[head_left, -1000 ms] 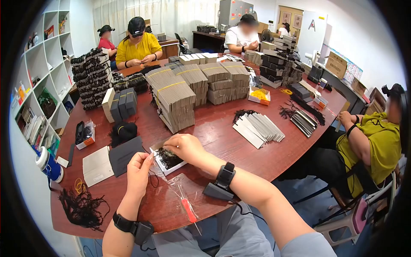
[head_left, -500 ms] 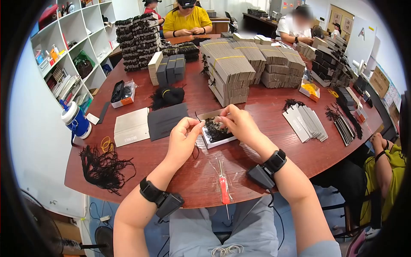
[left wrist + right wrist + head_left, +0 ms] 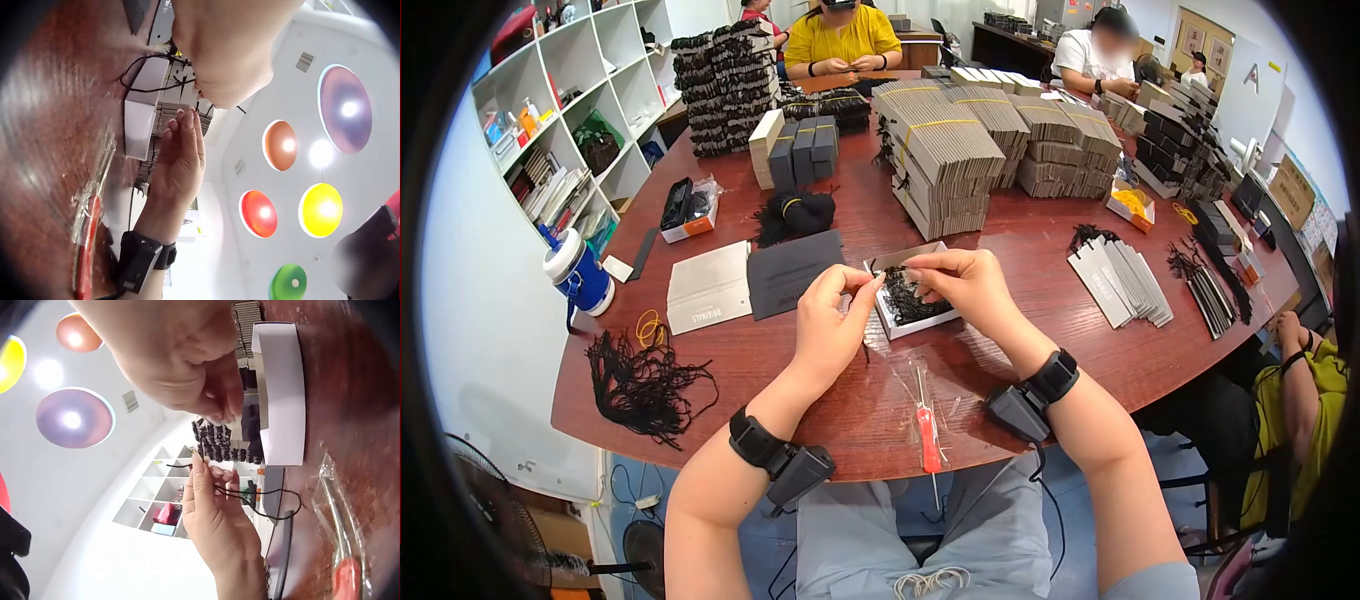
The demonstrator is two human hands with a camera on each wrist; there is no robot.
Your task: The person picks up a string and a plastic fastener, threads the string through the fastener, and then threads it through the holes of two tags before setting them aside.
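Note:
Both hands meet over a small white box (image 3: 903, 326) that holds black stringy pieces (image 3: 910, 300). The left hand (image 3: 830, 318) pinches a thin black cord between thumb and fingertips; in the right wrist view the cord (image 3: 275, 517) loops down from the left hand (image 3: 219, 519). Close beside it, the right hand (image 3: 972, 290) has thumb and forefinger together at the cord's upper end; whatever lies between those fingertips is too small to make out. A red-handled tool (image 3: 928, 440) in clear plastic lies nearer the table edge.
Grey card (image 3: 708, 290) and dark card (image 3: 792, 275) lie left of the box, with a black cord bundle (image 3: 640, 385) at front left. Banded card stacks (image 3: 945, 150) stand behind, and loose grey tags (image 3: 1115, 280) lie to the right. Several people sit around the table.
The head view has swung left and down since the first frame, shifting the scene rightward. Both hands remain over the box, fingertips close together, with only small finger movements.

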